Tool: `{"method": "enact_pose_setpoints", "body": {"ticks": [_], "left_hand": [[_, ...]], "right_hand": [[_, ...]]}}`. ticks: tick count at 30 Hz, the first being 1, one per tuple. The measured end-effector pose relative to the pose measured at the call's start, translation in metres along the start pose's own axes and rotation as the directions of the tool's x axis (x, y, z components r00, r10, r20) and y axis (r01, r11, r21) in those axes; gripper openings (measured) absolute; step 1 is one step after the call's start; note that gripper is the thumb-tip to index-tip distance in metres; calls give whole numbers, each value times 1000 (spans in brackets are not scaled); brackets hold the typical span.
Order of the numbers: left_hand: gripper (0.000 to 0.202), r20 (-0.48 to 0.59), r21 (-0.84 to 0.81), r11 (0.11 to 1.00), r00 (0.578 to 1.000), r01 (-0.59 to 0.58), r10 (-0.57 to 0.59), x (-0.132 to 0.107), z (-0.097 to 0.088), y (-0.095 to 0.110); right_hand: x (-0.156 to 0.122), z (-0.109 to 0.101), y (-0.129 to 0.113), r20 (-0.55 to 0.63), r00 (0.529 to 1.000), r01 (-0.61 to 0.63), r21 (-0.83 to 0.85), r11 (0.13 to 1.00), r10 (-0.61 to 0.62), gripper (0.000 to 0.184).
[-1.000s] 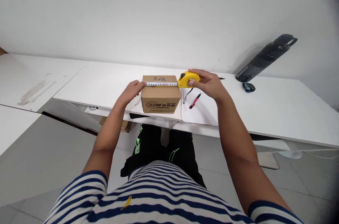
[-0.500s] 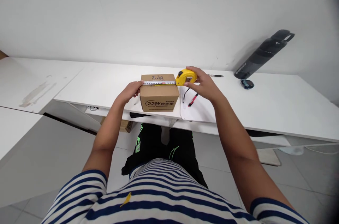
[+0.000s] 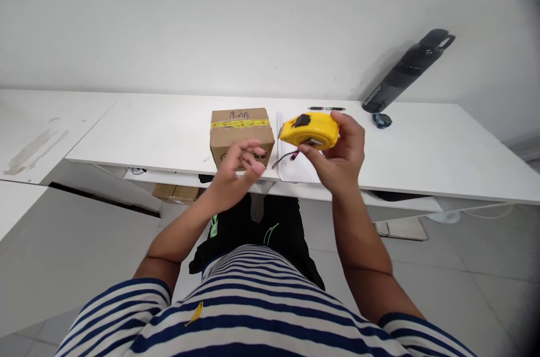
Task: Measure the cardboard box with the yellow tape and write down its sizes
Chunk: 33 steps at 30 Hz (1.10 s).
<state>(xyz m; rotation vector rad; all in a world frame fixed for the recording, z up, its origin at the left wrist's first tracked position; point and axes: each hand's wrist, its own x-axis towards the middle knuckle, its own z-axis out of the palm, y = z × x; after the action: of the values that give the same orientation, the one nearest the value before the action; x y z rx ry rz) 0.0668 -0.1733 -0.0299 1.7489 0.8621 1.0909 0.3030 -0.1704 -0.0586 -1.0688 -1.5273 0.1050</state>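
Left hand is empty, fingers loosely spread in front of the cardboard box. Right hand has a solid grip on a yellow tape measure, up off the white desk, just right of the box. Farther back there's a black pen, plus a dark water bottle near the wall.

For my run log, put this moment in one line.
right hand: holding tape measure; left hand: empty, near box; box: on desk

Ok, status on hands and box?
Right hand holding yellow tape measure. Left hand empty, partly hiding front of box. Box on white table, top taped.
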Motion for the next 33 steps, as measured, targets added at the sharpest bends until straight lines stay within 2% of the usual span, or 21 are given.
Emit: {"method": "enact_pose_setpoints", "body": {"ticks": [2, 3, 5, 7, 9, 10, 11, 12, 13, 15, 16, 18, 19, 20, 23, 25, 27, 28, 30, 33], "left_hand": [[69, 163, -134, 990, 986, 48, -26, -3, 23, -16], [73, 207, -192, 978, 978, 75, -34, -4, 33, -25], [73, 222, -279, 953, 973, 120, -58, -7, 51, -42], [69, 152, -298, 945, 984, 136, -93, -13, 61, -56], [64, 89, -255, 959, 991, 122, -102, -21, 63, -69], [63, 100, -210, 973, 992, 95, -75, -24, 61, -75], [62, 149, -137, 989, 989, 47, -26, -25, 59, -81], [61, 228, -39, 999, 973, -28, 36, -26, 57, -87], [58, 327, 79, 988, 940, -130, 98, -25, 56, -93], [47, 515, 317, 875, 841, -367, 167, -20, 57, -105], [42, 582, 413, 784, 797, -464, 165, -17, 59, -112], [36, 647, 547, 604, 750, -580, 134, -10, 65, -125], [36, 658, 593, 531, 744, -605, 113, -8, 68, -131], [36, 661, 628, 474, 745, -618, 95, -6, 70, -136], [36, 650, 672, 405, 756, -620, 79, -4, 73, -147], [40, 632, 676, 417, 769, -608, 96, -4, 74, -150], [46, 606, 680, 442, 788, -584, 109, -5, 75, -151], [47, 598, 682, 452, 794, -576, 110, -6, 76, -152], [46, 587, 684, 461, 802, -565, 112, -6, 79, -154], [45, 562, 696, 465, 818, -547, 120, -8, 83, -158]], "right_hand": [[-26, 10, -6, -41, 996, -81, 26, 996, 82, 83], [-39, 15, -9, -37, 992, -117, 33, 993, 118, 83], [-62, 20, -15, 61, 990, -126, 49, 991, 123, 77], [-73, 15, -15, 189, 981, -58, 43, 997, 49, 66], [-67, 1, -3, 221, 975, 6, -71, 997, 9, 64], [-58, -7, 9, 208, 978, 6, -181, 983, 32, 63], [-46, -15, 25, 171, 983, -17, -312, 950, 74, 58], [-31, -21, 44, 184, 973, -51, -420, 906, 140, 52], [-16, -25, 65, 232, 947, -77, -510, 857, 224, 52], [13, -27, 105, 358, 842, -53, -687, 724, 402, 55], [24, -24, 121, 451, 771, 39, -738, 674, 450, 54], [39, -18, 140, 592, 666, 185, -721, 668, 454, 46], [43, -14, 143, 634, 640, 227, -696, 682, 433, 41], [43, -10, 142, 655, 636, 244, -673, 699, 408, 36], [29, -2, 126, 641, 675, 235, -655, 718, 364, 38], [12, 4, 114, 575, 742, 94, -598, 796, 345, 39], [-5, 11, 104, 483, 800, -162, -396, 904, 355, 36], [-12, 14, 101, 448, 811, -288, -254, 923, 376, 38], [-23, 22, 96, 429, 800, -454, -24, 891, 419, 49], [-28, 29, 93, 430, 777, -537, 72, 841, 459, 57]]}}
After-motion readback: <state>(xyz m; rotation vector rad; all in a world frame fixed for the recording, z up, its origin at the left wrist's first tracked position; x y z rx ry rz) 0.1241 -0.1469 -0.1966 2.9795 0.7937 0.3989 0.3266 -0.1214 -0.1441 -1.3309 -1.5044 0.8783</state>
